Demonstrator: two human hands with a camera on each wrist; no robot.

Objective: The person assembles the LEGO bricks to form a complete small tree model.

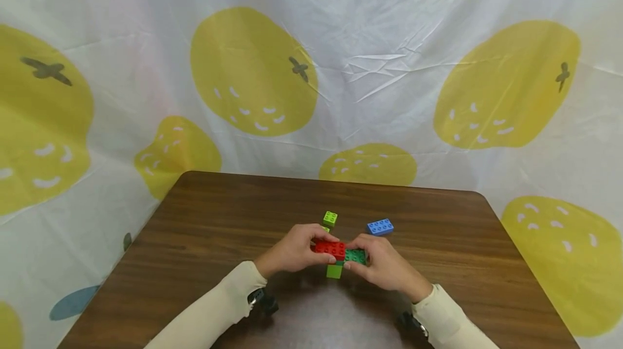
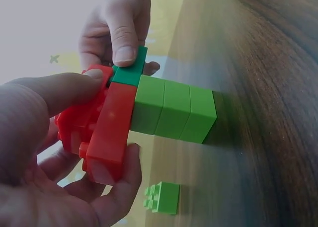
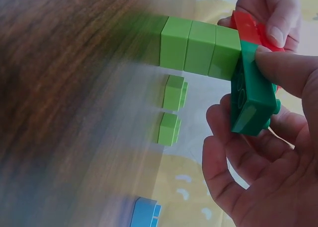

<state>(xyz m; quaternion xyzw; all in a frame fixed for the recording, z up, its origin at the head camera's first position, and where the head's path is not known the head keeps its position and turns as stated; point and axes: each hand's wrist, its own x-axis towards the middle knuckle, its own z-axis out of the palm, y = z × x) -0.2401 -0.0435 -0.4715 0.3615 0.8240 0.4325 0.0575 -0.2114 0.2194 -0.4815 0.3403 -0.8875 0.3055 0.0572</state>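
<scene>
A column of three lime-green toy building bricks [image 2: 174,110] stands upright on the table. Across its top sit a red brick [image 2: 113,130] and a dark green brick [image 3: 256,95], end to end, with a second red brick [image 1: 330,250] on top of them. My left hand [image 1: 297,249] holds the red bricks, its thumb on the upper one and fingers curled round the far end. From the other side, my right hand [image 1: 384,262] pinches the dark green brick, thumb on its side and fingers beneath.
Two loose lime-green bricks [image 3: 174,93] stand behind the column. A blue brick [image 1: 380,226] lies farther back to the right on the dark wooden table [image 1: 233,203]. A white curtain [image 1: 370,89] with yellow fruit prints hangs behind the table.
</scene>
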